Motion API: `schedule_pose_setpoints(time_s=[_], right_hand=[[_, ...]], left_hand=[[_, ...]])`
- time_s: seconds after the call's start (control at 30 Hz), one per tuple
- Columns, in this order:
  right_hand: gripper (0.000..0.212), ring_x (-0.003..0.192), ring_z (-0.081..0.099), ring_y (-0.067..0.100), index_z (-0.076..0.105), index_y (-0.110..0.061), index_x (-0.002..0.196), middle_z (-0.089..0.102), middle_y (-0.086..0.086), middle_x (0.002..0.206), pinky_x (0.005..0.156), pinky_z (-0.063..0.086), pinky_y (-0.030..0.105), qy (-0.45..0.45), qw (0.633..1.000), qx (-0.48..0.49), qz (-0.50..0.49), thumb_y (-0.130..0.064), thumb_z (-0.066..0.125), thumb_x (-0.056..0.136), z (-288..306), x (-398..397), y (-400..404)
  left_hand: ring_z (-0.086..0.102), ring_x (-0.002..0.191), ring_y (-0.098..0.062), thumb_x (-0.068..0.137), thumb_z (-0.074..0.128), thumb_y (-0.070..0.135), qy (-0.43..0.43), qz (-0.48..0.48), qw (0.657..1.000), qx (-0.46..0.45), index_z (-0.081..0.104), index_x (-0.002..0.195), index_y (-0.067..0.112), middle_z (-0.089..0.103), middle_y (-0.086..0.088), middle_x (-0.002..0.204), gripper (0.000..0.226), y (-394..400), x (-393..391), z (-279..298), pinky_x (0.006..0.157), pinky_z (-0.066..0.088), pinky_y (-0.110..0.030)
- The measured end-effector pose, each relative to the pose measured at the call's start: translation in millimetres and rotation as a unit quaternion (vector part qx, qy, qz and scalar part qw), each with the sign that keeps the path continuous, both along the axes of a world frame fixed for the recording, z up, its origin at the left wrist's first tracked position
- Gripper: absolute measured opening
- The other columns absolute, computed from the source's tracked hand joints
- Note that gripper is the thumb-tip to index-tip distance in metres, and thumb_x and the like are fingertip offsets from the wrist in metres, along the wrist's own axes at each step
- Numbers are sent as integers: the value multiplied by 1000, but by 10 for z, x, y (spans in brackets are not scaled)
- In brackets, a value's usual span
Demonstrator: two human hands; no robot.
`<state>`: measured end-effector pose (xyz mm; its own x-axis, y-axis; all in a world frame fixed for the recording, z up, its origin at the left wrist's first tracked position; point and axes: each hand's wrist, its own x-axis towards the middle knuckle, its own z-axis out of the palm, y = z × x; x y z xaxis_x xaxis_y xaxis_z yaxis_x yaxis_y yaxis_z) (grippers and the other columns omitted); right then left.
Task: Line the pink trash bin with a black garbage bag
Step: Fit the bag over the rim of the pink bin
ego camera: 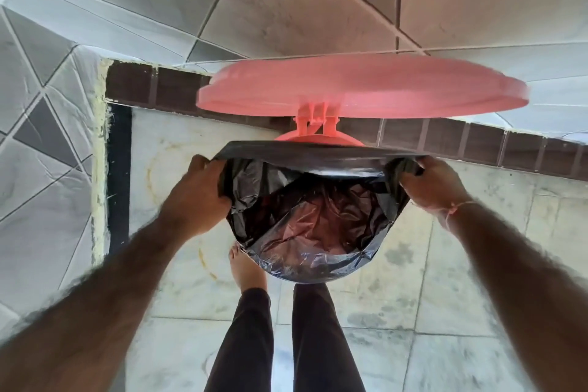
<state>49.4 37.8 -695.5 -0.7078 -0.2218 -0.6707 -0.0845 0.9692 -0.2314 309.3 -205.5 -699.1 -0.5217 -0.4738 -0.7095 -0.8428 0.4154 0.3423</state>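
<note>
A pink trash bin (318,136) stands on the floor below me, its round pink lid (359,89) swung up and open at the back. A black garbage bag (305,226) hangs inside the bin and folds over the near rim, hiding most of the bin. My left hand (199,189) grips the bag's edge on the left side. On the right side my right hand (429,183) grips the bag's edge, and the far edge is pulled taut between both hands, just in front of the hinge.
A tiled wall (286,9) with a dark brown skirting strip (178,89) runs behind the bin. A second tiled wall closes the left side. My bare foot (246,267) and dark-trousered legs (286,337) stand on the marble floor (445,280) right against the bin.
</note>
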Motion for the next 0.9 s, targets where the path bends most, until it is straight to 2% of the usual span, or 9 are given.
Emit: schedule_pose_setpoints(time_s=[0.1,0.17,0.23,0.37,0.5,0.6,0.7,0.8,0.9], right_hand=[[38,93,63,30,68,-14,118,71,11,110,76,50,30,-29,999,-5,31,-26,58,84,-37,-92,-250],[39,88,62,26,66,-13,122,71,17,114,71,46,26,-30,998,-2,62,-28,56,87,-86,-107,-366],[37,91,65,30,68,-13,120,71,19,115,80,51,31,-1,997,3,76,-29,54,89,-125,-121,-421],[36,98,61,39,67,-12,120,61,24,112,97,50,41,64,989,-7,130,-14,46,92,-219,-128,-198],[35,103,56,38,60,-20,125,50,15,112,84,54,48,59,970,22,233,-20,50,92,-245,-113,135],[49,104,53,33,42,-31,139,49,12,119,72,57,47,53,924,99,366,-25,54,92,-249,-10,381],[43,100,55,33,49,-21,130,51,12,117,66,57,45,54,904,120,407,-23,59,88,-311,159,513],[37,91,57,36,55,-16,117,53,13,106,56,51,40,67,907,109,402,-16,63,82,-364,296,579],[32,76,61,38,57,-13,103,56,12,90,48,46,37,91,897,84,425,-16,71,74,-349,359,663]], left_hand=[[55,107,-36,79,58,10,50,-16,998,-21,39,141,23,42,-12,119,66,-127,-247,66,92,48,-39],[47,122,-33,83,59,14,93,-9,995,-23,34,146,26,42,-14,135,68,-192,-456,91,102,40,-37],[37,135,-28,86,57,14,115,8,993,-20,39,145,25,39,-11,149,62,-243,-623,55,109,31,-32],[43,133,-31,86,50,1,95,-6,995,-3,46,141,27,46,-11,146,60,-251,-686,-155,108,34,-33],[56,113,-36,85,50,2,75,-52,996,18,54,134,27,60,-17,124,55,-276,-549,-290,92,45,-36],[60,101,-34,88,53,1,40,-57,996,55,56,132,26,63,-16,114,51,-244,-332,-328,77,43,-30],[58,79,-21,87,57,8,47,-32,995,76,60,127,27,65,-6,101,44,-117,-89,-291,64,39,-25],[58,76,-19,88,52,9,46,20,996,75,63,118,28,67,-3,99,38,1,130,-315,57,39,-15],[60,68,-15,87,47,6,51,57,995,71,65,112,31,70,-2,98,40,97,237,-276,49,38,-14]])
